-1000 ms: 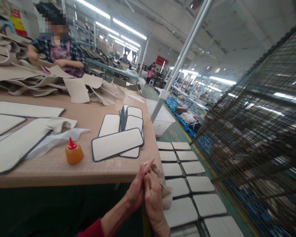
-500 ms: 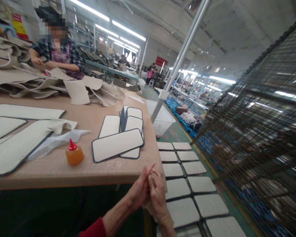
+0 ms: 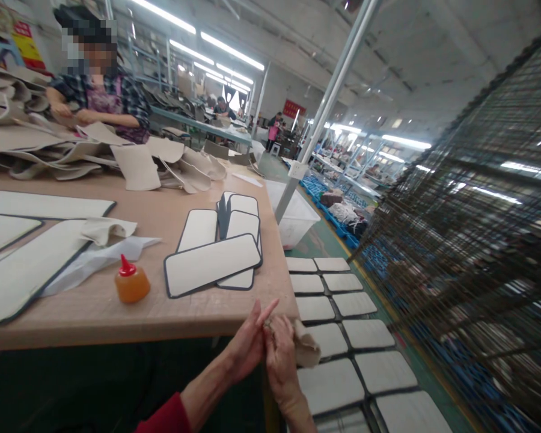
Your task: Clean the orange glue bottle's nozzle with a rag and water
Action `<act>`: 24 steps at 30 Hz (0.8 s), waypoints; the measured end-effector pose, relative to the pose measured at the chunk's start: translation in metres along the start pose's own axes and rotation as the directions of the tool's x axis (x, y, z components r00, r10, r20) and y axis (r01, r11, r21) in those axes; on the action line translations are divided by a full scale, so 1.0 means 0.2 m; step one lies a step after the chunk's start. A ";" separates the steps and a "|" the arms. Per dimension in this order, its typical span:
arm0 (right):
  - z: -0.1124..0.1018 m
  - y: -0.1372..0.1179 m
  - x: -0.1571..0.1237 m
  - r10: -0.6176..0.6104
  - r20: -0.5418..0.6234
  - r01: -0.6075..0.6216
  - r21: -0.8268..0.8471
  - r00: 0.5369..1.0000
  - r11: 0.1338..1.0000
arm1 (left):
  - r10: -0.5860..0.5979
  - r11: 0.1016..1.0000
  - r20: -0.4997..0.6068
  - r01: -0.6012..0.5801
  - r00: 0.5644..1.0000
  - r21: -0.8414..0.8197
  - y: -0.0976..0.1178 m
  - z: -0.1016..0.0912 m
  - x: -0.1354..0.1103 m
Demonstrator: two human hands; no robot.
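Note:
Just off the table's near right corner, my left hand (image 3: 249, 341) is held with its fingers stretched out. My right hand (image 3: 280, 355) presses against its fingers, closed around a crumpled beige cloth (image 3: 307, 345) that sticks out on the right. Beyond the hands lies a pile of cream panels with dark edging (image 3: 213, 264). To its left stands a squat bottle (image 3: 132, 285) of amber liquid with a red pointed cap. Another crumpled cloth (image 3: 109, 231) rests on a thin white sheet (image 3: 94, 262) beside larger edged panels (image 3: 40, 258).
The brown table (image 3: 180, 316) ends just beyond my hands. Rows of pale panels (image 3: 369, 334) lie low on the right, near a wire mesh rack (image 3: 473, 240). A metal post (image 3: 327, 105) rises by a white bin (image 3: 297, 219). Across the table a person (image 3: 101, 90) handles beige pieces.
The cloth now shows out to the right of my right hand, where before it was mostly hidden below. My hands have shifted slightly against each other, and the view has turned a little.

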State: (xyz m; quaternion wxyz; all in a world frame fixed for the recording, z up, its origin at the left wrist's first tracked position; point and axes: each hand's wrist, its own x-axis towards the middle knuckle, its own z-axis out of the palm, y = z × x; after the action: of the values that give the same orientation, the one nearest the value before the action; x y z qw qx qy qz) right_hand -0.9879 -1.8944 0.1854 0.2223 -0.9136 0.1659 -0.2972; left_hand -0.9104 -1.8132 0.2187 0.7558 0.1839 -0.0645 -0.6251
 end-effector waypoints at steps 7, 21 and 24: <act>-0.09 0.15 0.01 0.120 -0.123 -0.130 -0.071 0.985 0.989 | 0.028 0.999 0.053 -0.030 0.998 0.039 0.07 -0.03 -0.04; 0.01 0.02 -0.01 0.322 -0.054 -0.311 0.152 0.945 0.938 | 0.200 0.979 0.114 -0.194 0.973 -0.064 0.08 -0.04 -0.01; 0.10 -0.05 -0.09 0.250 -0.033 -0.244 0.123 0.968 0.962 | 0.215 0.976 0.022 -0.214 0.976 -0.040 0.02 -0.10 0.04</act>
State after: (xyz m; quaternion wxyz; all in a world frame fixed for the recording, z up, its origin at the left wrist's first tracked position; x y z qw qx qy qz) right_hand -0.9872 -1.8725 0.1672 0.3072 -0.8636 0.2660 -0.2985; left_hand -0.8982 -1.8158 0.1998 0.8214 0.1534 -0.0821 -0.5432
